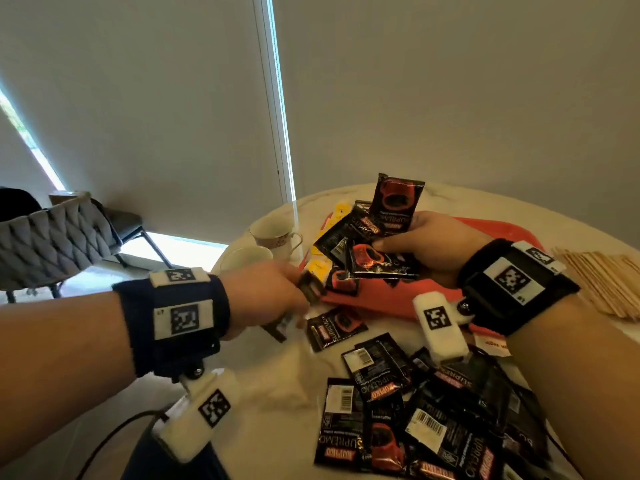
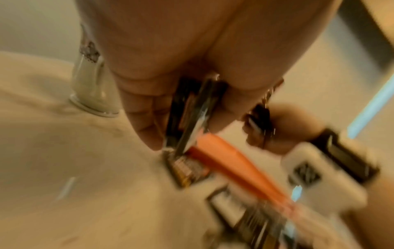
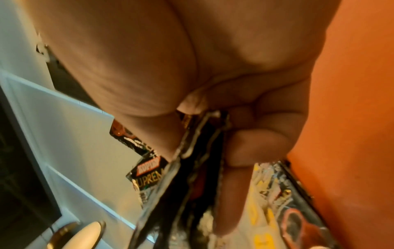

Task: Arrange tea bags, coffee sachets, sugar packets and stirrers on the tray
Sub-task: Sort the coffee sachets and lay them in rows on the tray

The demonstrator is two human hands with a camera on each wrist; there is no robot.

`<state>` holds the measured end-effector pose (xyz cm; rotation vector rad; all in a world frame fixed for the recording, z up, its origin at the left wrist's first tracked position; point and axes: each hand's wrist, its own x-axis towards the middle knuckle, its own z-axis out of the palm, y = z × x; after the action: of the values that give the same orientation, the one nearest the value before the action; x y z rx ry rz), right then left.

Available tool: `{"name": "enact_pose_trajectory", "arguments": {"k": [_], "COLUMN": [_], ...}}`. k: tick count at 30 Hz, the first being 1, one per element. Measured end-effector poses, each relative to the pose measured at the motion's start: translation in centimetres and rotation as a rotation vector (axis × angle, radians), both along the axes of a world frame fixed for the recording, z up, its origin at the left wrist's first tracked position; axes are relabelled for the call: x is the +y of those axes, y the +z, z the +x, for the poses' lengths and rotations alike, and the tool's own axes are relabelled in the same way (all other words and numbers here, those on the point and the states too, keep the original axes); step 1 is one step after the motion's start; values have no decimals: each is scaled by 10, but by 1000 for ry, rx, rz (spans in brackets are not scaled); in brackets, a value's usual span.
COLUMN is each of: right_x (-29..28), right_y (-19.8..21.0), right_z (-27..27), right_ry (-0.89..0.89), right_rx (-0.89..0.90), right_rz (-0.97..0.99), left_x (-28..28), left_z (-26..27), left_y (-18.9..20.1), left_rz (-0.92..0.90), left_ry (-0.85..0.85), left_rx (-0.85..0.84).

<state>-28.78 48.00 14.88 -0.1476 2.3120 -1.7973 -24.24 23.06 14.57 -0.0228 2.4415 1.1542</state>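
Observation:
My right hand [image 1: 426, 244] hovers over the red tray [image 1: 388, 299] and holds a fan of several black coffee sachets [image 1: 394, 202]; the right wrist view shows their edges [image 3: 198, 151] clamped between thumb and fingers. My left hand [image 1: 277, 296] is by the tray's near-left corner and pinches a black coffee sachet [image 1: 310, 287], seen edge-on [image 2: 192, 118] between its fingers. Yellow tea bags [image 1: 318, 268] lie on the tray under the fan. A heap of black coffee sachets [image 1: 408, 410] covers the near table. Wooden stirrers [image 1: 606, 282] lie right of the tray.
Two white cups [image 1: 273, 233] stand on the round marble table [image 1: 277, 393] left of the tray. One loose sachet [image 1: 334, 329] lies just in front of the tray. A grey quilted chair [image 1: 55, 237] stands to the far left, off the table.

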Motion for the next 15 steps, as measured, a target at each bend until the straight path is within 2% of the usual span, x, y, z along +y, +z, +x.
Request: {"name": "enact_pose_trajectory", "arguments": {"k": [2, 3, 5, 7, 11, 13, 15], "right_x": [-1, -2, -5, -11, -17, -15, -13], "right_y": [-1, -1, -1, 0, -1, 1, 6], "right_z": [-4, -6, -10, -12, -19, -22, -23], "right_ry": [10, 20, 48, 85, 130, 158, 140], "right_rx": [-2, -2, -8, -8, 60, 86, 115], "right_rz": [-84, -113, -141, -142, -73, 9, 81], "left_x": [1, 3, 10, 18, 31, 32, 30], "left_z": [-7, -11, -20, -31, -44, -51, -58], "left_y": [6, 9, 13, 13, 11, 4, -4], "left_rz": [369, 494, 618, 648, 585, 485, 488], "left_ry": [240, 336, 420, 360, 117, 72, 82], "left_rx": [48, 101, 215, 254, 179, 204, 226]}}
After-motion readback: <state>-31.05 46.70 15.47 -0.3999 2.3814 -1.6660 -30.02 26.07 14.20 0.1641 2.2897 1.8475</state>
